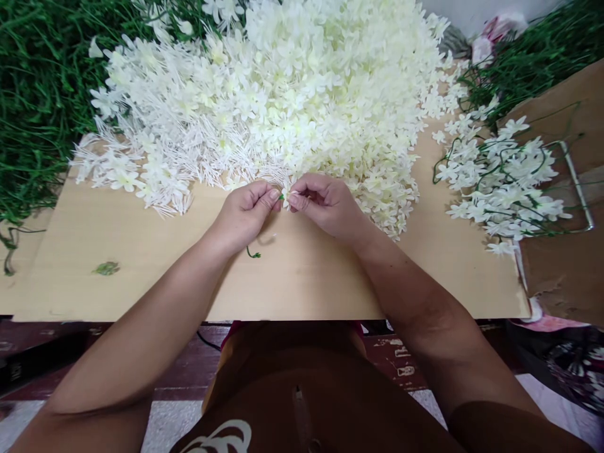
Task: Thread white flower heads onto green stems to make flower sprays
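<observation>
The left hand (pixel 252 211) and right hand (pixel 330 204) meet over the desk (pixel 306 283), just in front of a broad heap of loose white blossoms (pixel 311 94). The fingers of the left hand are pinched around the tip of a green stem (pixel 282 197), while those of the right hand grasp a small white flower (pixel 286 204) right beside it, so flower and stem come together between the two hands. The fingertips cover the joint, so I cannot tell whether the flower is already seated on the stem. A short green sprig (pixel 255 255) shows below the left hand. At the right, a bunch of flowers on green stems (pixel 509 182) lies partly over a piece of brown cardboard (pixel 561 270), next to a bent metal bar (pixel 576 182); these look like finished pieces, judging by the stems running among the petals. Far more appears left than done: the heap of blossoms is much larger than that bunch, and a thick mass of green stems (pixel 38 94) fills the left side, with more greenery (pixel 542 69) at the upper right. A small green tuft (pixel 106 268) lies apart near the desk's front left.
</observation>
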